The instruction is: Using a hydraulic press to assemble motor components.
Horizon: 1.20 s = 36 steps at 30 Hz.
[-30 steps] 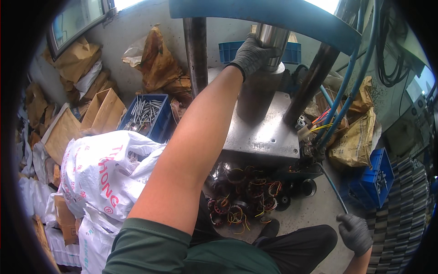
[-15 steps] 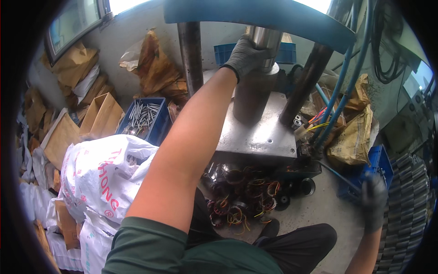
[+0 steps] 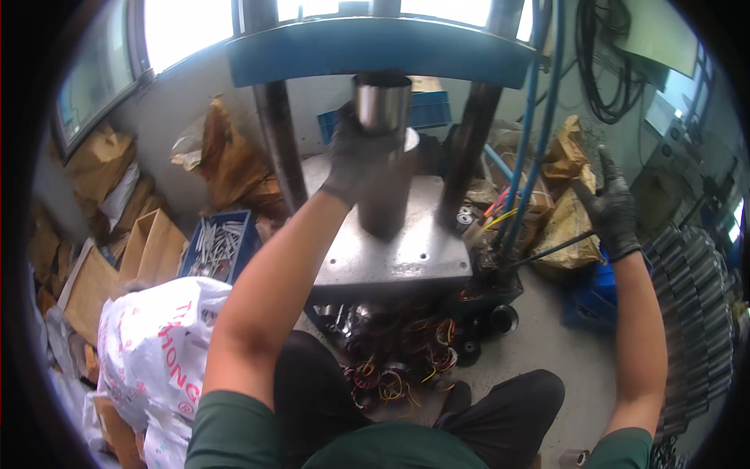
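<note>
My left hand [image 3: 355, 160], in a dark grey glove, is wrapped round a shiny hollow metal cylinder [image 3: 383, 105]. It holds the cylinder upright in front of the blue crossbeam of a press [image 3: 379, 51]. Both are somewhat blurred. Below it, a dark round post [image 3: 387, 203] stands on the press's metal plate [image 3: 351, 250]; a pale rim shows behind the hand. Whether the cylinder touches the post I cannot tell. Off to the right, my gloved right hand [image 3: 613, 207] is raised with fingers apart. Beside its palm ends a thin dark lever rod [image 3: 555, 248].
Motor parts with coloured wires [image 3: 391, 375] lie under the plate. A blue crate of metal shafts [image 3: 221, 246] and a white sack [image 3: 160, 336] are at left. Blue hoses [image 3: 539, 133], another blue crate [image 3: 590, 301] and stacked ridged metal parts [image 3: 691, 313] are at right.
My left hand has come nearer with the metal cylinder, now in front of the crossbeam. The right hand has risen, along with the lever's end. The view has shifted.
</note>
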Motion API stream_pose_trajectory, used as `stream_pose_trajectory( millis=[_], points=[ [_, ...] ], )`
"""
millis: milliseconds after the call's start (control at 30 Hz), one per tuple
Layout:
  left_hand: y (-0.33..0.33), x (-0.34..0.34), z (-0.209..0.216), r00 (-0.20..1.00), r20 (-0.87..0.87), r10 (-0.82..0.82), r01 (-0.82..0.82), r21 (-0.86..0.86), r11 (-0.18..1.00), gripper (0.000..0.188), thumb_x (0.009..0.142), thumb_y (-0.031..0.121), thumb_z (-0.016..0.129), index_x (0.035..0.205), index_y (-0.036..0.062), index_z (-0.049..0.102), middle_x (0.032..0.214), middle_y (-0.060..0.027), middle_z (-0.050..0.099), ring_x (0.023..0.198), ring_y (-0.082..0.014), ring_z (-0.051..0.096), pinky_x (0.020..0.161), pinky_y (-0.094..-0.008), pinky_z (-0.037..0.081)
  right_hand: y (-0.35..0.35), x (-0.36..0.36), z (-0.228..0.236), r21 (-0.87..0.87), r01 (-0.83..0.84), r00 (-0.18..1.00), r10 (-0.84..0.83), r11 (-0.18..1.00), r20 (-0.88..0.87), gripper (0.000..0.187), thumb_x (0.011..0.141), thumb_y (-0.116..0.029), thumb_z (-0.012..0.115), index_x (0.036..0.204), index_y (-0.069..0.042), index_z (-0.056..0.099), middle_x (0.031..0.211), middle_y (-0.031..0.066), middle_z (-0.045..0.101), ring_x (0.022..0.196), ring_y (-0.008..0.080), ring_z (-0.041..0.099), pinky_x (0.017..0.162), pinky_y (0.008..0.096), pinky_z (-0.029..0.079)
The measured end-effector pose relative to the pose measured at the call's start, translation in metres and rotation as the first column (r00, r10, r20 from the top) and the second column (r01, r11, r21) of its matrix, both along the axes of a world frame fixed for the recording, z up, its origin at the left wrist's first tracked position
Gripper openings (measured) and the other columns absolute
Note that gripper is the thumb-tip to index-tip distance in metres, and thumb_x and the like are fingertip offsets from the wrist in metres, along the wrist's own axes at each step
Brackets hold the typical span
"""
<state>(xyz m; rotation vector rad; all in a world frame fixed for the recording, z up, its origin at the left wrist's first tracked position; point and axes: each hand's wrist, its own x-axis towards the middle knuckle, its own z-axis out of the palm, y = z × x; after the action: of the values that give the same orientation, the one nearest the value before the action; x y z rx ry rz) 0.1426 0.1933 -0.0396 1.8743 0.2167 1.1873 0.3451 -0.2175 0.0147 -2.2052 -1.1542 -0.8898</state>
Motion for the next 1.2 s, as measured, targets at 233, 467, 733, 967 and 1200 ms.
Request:
stream_pose_trajectory(
  millis=[233, 467, 733, 967, 1200],
  points=[
    [-0.09, -0.088, -0.111, 0.838, 0.518, -0.17, 0.502, -0.609, 0.614, 0.063, 0.097, 0.023, 0.074, 0.152, 0.0066, 0.049, 0.145, -0.0122, 0.062, 0.137, -0.0276, 0.061, 0.115, -0.0523, 0.053, -0.019, -0.009, -0.011, -0.085, 0.059, 0.975, -0.04, 0.995, 0.218, 0.061, 0.091, -0.034, 0.087, 0.139, -0.003, 0.068, 0.123, 0.0207, 0.075, 0.095, 0.033, 0.078, 0.085, 0.0419, 0.062],
    [-0.08, -0.115, -0.196, 0.786, 0.617, -0.041, 0.618, -0.784, 0.057, 0.058, 0.101, 0.022, 0.075, 0.151, 0.0092, 0.048, 0.15, -0.0138, 0.057, 0.142, -0.036, 0.056, 0.121, -0.0619, 0.05, -0.067, -0.111, -0.048, -0.319, -0.096, 0.945, 0.188, 0.943, 0.269, 0.043, 0.085, -0.015, 0.085, 0.122, -0.004, 0.066, 0.099, 0.0181, 0.07, 0.082, 0.0383, 0.07, 0.069, 0.0458, 0.056],
    [-0.071, -0.115, -0.195, 0.801, 0.599, -0.014, 0.599, -0.798, 0.064, 0.064, 0.099, 0.025, 0.081, 0.151, 0.0059, 0.048, 0.136, -0.0158, 0.062, 0.126, -0.0327, 0.066, 0.108, -0.0519, 0.061, 0.028, -0.224, -0.117, -0.355, -0.406, 0.912, 0.351, 0.842, -0.211, 0.082, 0.076, -0.021, 0.092, 0.148, -0.003, 0.057, 0.131, 0.0197, 0.07, 0.123, 0.0411, 0.067, 0.11, 0.053, 0.051],
    [-0.063, -0.12, -0.192, 0.866, 0.497, -0.056, 0.5, -0.858, 0.119, 0.064, 0.093, 0.03, 0.087, 0.14, 0.0013, 0.055, 0.122, -0.0118, 0.069, 0.107, -0.0254, 0.071, 0.093, -0.0403, 0.064, 0.208, -0.209, -0.194, 0.236, -0.656, 0.501, 0.647, 0.717, -0.574, 0.104, 0.085, -0.012, 0.092, 0.169, -0.009, 0.031, 0.151, 0.0173, 0.058, 0.135, 0.0296, 0.061, 0.115, 0.0455, 0.052],
    [-0.065, -0.119, -0.186, 0.903, 0.424, 0.071, 0.389, -0.877, 0.281, 0.058, 0.088, 0.026, 0.093, 0.128, -0.0041, 0.062, 0.111, -0.0152, 0.073, 0.095, -0.0229, 0.073, 0.077, -0.0355, 0.062, 0.245, -0.218, -0.213, 0.383, -0.562, 0.259, 0.596, 0.733, -0.76, 0.089, 0.084, -0.021, 0.094, 0.153, 0.003, 0.042, 0.135, 0.017, 0.066, 0.12, 0.025, 0.071, 0.099, 0.0364, 0.061]
  ],
)
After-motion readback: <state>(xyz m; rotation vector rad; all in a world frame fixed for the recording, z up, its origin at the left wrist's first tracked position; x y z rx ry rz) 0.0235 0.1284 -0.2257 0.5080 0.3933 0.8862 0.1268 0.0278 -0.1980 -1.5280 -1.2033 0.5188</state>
